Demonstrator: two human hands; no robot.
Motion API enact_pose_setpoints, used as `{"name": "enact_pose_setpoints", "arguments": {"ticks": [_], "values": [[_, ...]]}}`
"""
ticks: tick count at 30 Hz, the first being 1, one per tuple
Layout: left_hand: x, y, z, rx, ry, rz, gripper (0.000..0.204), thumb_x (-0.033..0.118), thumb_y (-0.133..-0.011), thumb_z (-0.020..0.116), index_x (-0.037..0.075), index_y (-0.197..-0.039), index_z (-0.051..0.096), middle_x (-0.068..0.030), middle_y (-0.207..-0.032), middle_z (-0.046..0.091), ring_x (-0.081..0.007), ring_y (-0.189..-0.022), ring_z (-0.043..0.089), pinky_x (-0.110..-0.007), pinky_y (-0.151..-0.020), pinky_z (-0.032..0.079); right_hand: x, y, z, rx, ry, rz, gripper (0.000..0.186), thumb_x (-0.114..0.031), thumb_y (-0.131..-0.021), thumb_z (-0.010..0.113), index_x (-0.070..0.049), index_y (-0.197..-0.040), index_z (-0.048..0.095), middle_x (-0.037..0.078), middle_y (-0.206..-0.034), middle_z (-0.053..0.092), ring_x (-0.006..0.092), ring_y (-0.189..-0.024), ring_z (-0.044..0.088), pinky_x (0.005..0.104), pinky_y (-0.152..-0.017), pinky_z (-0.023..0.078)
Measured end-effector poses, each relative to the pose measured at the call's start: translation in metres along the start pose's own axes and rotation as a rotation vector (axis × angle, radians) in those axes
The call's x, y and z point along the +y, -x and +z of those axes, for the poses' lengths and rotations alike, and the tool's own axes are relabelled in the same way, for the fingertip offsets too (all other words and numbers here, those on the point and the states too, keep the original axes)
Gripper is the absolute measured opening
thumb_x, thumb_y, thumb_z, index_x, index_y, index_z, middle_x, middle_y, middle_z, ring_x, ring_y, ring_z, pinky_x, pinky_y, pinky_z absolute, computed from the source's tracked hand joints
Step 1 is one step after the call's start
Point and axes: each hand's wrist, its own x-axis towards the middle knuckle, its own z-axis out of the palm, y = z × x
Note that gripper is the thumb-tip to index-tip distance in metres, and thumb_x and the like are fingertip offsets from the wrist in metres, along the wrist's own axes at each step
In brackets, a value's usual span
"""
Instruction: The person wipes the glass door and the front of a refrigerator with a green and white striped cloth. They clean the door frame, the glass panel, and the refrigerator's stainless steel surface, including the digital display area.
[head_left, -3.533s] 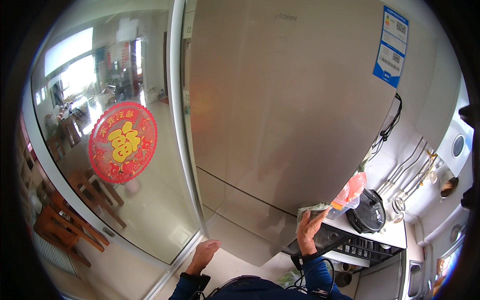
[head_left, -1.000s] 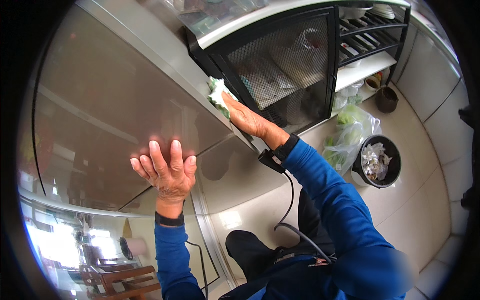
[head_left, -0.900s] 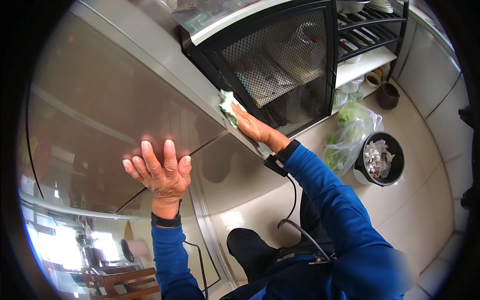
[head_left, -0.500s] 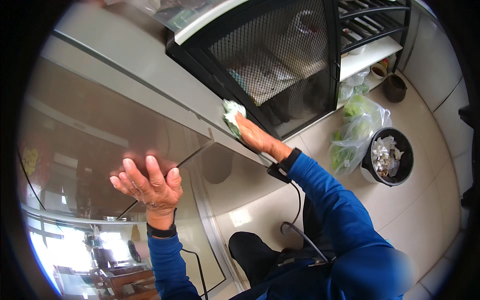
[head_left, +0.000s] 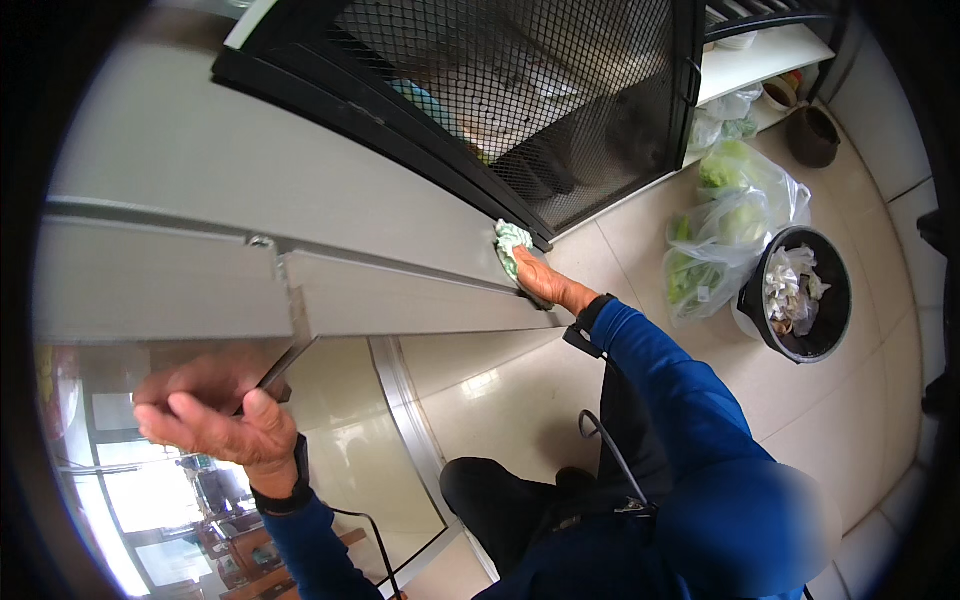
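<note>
My right hand (head_left: 543, 277) presses a crumpled pale green and white cloth (head_left: 511, 241) against the grey side (head_left: 380, 215) of a tall appliance that looks like a refrigerator. The cloth is low on that side, close to the black mesh cabinet. Fingers apart and with nothing in it, my left hand (head_left: 225, 428) is by the glossy front door (head_left: 165, 357), which mirrors it. Whether its fingertips touch the door I cannot tell. Both wrists wear black bands, and cables run from them.
A black mesh-door cabinet (head_left: 560, 110) stands beside the grey side. On the tiled floor (head_left: 640, 240) to the right are clear bags of green vegetables (head_left: 735, 215), a bin (head_left: 805, 345) holding crumpled waste and a dark pot (head_left: 812, 137). My bent knee (head_left: 480, 490) is below.
My right hand has slid the cloth down and right along the grey side. My left hand has moved down and left by the door. The view has shifted too.
</note>
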Motion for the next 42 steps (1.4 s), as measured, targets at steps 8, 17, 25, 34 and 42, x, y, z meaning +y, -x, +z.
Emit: {"name": "enact_pose_setpoints", "arguments": {"ticks": [8, 17, 25, 34, 42], "values": [[0.006, -0.002, 0.005, 0.006, 0.193, -0.096, 0.063, 0.037, -0.107, 0.046, 0.016, -0.161, 0.02, -0.0195, -0.165, 0.008, -0.0307, -0.145, 0.028, -0.043, -0.116, 0.03, 0.149, -0.02, 0.035, 0.202, -0.303, -0.051, 0.066, -0.044, -0.108, 0.024, 0.002, -0.155, 0.027, 0.021, -0.161, 0.029, 0.0291, -0.151, 0.023, 0.034, -0.124, 0.017], [0.013, 0.009, -0.002, -0.016, 0.226, -0.316, 0.067, 0.042, -0.103, 0.051, 0.016, -0.158, 0.021, -0.0192, -0.163, 0.009, -0.0377, -0.148, 0.021, -0.054, -0.121, 0.027, 0.27, -0.029, 0.056, 0.207, -0.437, 0.118, 0.055, -0.025, -0.109, 0.022, 0.005, -0.152, 0.036, 0.011, -0.153, 0.045, 0.0231, -0.144, 0.039, 0.0364, -0.119, 0.032], [0.01, 0.018, -0.007, -0.011, 0.062, -0.197, 0.072, 0.04, -0.101, 0.055, 0.015, -0.158, 0.02, -0.0194, -0.163, 0.01, -0.0389, -0.148, 0.022, -0.055, -0.121, 0.027, 0.278, -0.021, 0.04, 0.037, -0.332, 0.257, 0.051, -0.027, -0.11, 0.023, 0.005, -0.146, 0.041, 0.009, -0.152, 0.047, 0.0187, -0.145, 0.037, 0.0324, -0.118, 0.031], [-0.001, 0.01, -0.007, -0.013, 0.013, -0.085, 0.077, 0.038, -0.098, 0.059, 0.013, -0.159, 0.018, -0.0197, -0.163, 0.01, -0.0402, -0.148, 0.022, -0.056, -0.122, 0.026, 0.22, 0.012, 0.031, 0.166, 0.127, 0.01, 0.053, -0.033, -0.107, 0.026, 0.003, -0.137, 0.049, 0.021, -0.138, 0.055, 0.0325, -0.133, 0.047, 0.0374, -0.114, 0.035], [0.007, 0.013, 0.0, 0.019, 0.164, -0.245, 0.079, 0.04, -0.094, 0.056, 0.013, -0.158, 0.018, -0.0206, -0.16, 0.012, -0.0394, -0.142, 0.029, -0.054, -0.115, 0.034, 0.209, -0.001, 0.035, -0.041, -0.881, 0.195, 0.055, -0.027, -0.11, 0.028, 0.006, -0.153, 0.032, 0.013, -0.158, 0.037, 0.0233, -0.147, 0.033, 0.0392, -0.121, 0.026]]}}
